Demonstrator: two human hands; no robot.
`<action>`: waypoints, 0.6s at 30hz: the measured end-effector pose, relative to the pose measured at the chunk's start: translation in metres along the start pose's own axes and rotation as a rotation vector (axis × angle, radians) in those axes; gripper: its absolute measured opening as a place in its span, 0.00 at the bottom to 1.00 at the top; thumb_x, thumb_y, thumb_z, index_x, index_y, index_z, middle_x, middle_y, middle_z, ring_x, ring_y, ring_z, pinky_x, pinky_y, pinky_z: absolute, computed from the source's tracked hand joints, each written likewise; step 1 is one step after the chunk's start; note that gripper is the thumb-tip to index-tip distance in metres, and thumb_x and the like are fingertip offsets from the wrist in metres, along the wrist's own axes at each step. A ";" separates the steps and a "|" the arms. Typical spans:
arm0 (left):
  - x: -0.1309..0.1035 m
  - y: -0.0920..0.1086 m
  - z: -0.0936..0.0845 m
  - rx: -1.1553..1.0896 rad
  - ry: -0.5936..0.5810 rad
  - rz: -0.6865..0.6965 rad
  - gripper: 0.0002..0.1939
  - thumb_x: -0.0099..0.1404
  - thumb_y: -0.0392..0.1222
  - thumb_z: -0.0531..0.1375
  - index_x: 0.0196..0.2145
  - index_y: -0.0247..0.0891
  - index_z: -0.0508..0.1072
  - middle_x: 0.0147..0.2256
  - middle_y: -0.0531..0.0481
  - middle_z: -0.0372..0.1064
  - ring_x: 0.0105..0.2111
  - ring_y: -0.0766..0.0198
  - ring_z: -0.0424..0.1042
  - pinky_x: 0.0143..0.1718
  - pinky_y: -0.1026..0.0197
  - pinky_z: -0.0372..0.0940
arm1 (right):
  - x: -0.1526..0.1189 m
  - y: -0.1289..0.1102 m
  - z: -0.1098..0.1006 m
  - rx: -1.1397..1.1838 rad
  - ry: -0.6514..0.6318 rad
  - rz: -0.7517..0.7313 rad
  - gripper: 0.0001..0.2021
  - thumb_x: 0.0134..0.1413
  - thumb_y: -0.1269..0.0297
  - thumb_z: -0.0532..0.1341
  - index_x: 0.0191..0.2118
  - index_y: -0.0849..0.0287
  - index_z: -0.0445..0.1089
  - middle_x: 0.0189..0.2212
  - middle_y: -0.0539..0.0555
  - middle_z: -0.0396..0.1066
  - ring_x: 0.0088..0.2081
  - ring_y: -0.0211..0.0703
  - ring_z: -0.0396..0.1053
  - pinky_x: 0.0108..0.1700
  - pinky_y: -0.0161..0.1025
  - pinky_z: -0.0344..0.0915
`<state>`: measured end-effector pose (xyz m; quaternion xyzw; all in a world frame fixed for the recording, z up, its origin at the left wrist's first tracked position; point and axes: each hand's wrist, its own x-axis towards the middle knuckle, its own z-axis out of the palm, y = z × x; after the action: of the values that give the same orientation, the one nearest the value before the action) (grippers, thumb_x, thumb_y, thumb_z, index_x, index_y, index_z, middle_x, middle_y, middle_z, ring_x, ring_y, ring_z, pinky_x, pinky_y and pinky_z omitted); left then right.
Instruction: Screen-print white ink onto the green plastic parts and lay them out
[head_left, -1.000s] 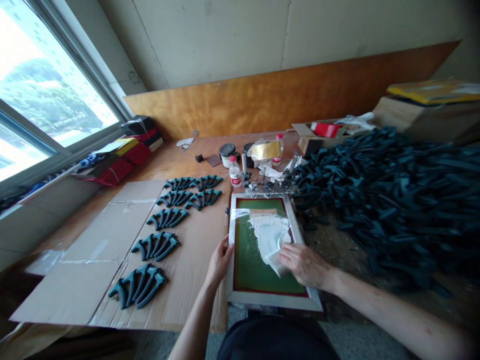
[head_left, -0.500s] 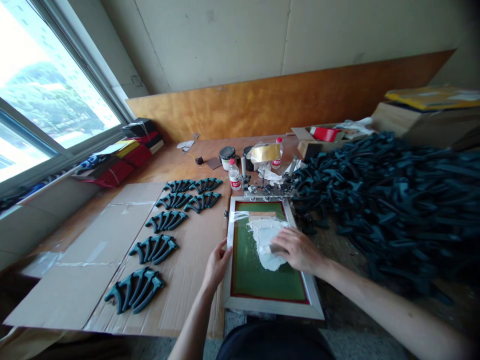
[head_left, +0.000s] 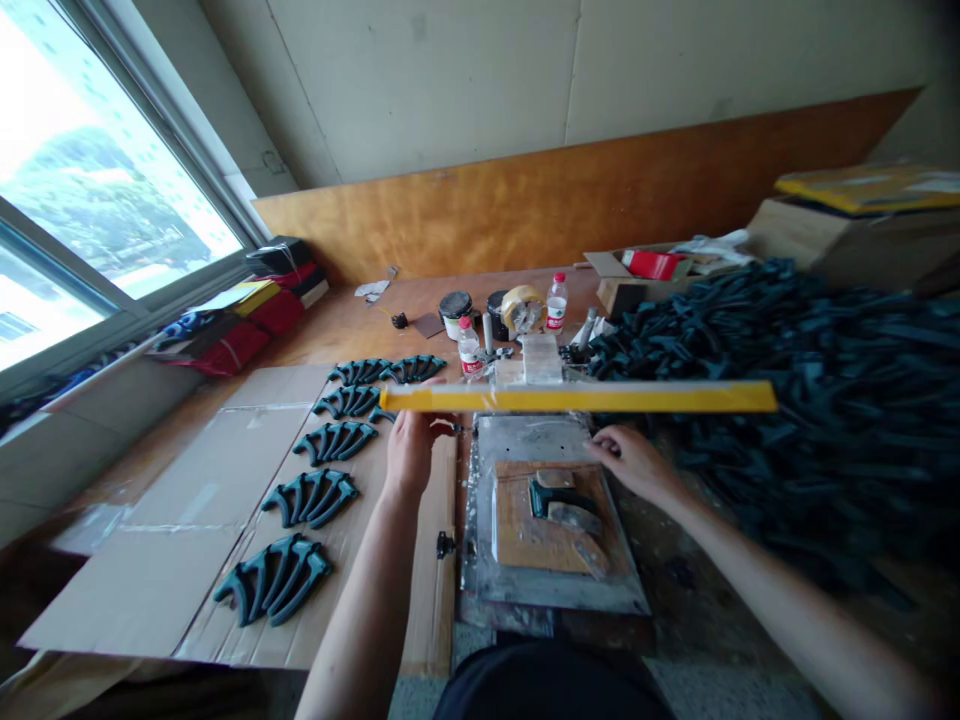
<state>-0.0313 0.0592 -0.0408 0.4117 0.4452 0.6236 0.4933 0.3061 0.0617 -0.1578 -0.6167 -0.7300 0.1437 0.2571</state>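
My left hand is closed round the left end of a raised screen-printing frame, seen nearly edge-on with yellow along its front edge. To the right, just below that edge, my right hand has its fingers curled in, with nothing visible in them. Beneath the frame lies a grey metal base plate carrying a wooden board. One dark green curved plastic part rests on the board between small shaped blocks. The frame's mesh and the white ink are hidden from this angle.
Fanned rows of dark green parts lie on cardboard at left. A large heap of similar parts fills the right side. Behind the frame stand bottles, ink tubs and a tape roll. A black knob sits beside the plate.
The frame has swung up off the base plate, uncovering the board and green part. My left hand has risen with it. My right hand has moved off the mesh, away from the squeegee.
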 end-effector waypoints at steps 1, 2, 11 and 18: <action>0.007 0.004 0.006 -0.017 -0.012 0.016 0.28 0.61 0.64 0.53 0.39 0.34 0.72 0.31 0.46 0.73 0.29 0.65 0.70 0.27 0.66 0.65 | -0.013 0.000 0.016 -0.032 -0.041 -0.036 0.18 0.55 0.46 0.56 0.31 0.57 0.69 0.31 0.56 0.71 0.37 0.49 0.68 0.39 0.42 0.63; 0.012 0.007 0.010 -0.031 -0.015 0.023 0.27 0.61 0.64 0.53 0.38 0.35 0.72 0.31 0.46 0.73 0.29 0.65 0.70 0.26 0.66 0.65 | -0.024 -0.002 0.030 -0.070 -0.064 -0.067 0.17 0.54 0.47 0.58 0.29 0.57 0.68 0.32 0.57 0.70 0.38 0.50 0.67 0.40 0.43 0.63; -0.114 -0.102 0.039 0.017 -0.182 -0.790 0.39 0.54 0.71 0.55 0.48 0.33 0.69 0.35 0.38 0.75 0.31 0.56 0.74 0.23 0.62 0.65 | -0.076 -0.083 0.061 0.107 0.098 -0.008 0.10 0.63 0.60 0.52 0.31 0.57 0.61 0.29 0.53 0.67 0.32 0.44 0.67 0.35 0.39 0.62; -0.099 -0.154 -0.033 0.723 -0.087 -0.565 0.35 0.64 0.65 0.41 0.45 0.33 0.70 0.29 0.42 0.72 0.27 0.57 0.72 0.24 0.60 0.64 | -0.039 -0.008 0.042 0.010 0.092 -0.197 0.15 0.60 0.75 0.47 0.43 0.56 0.69 0.41 0.56 0.70 0.46 0.45 0.66 0.48 0.42 0.64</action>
<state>-0.0068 -0.0249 -0.2047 0.4456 0.7078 0.2515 0.4870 0.2807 0.0268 -0.1966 -0.5468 -0.7736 0.0928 0.3064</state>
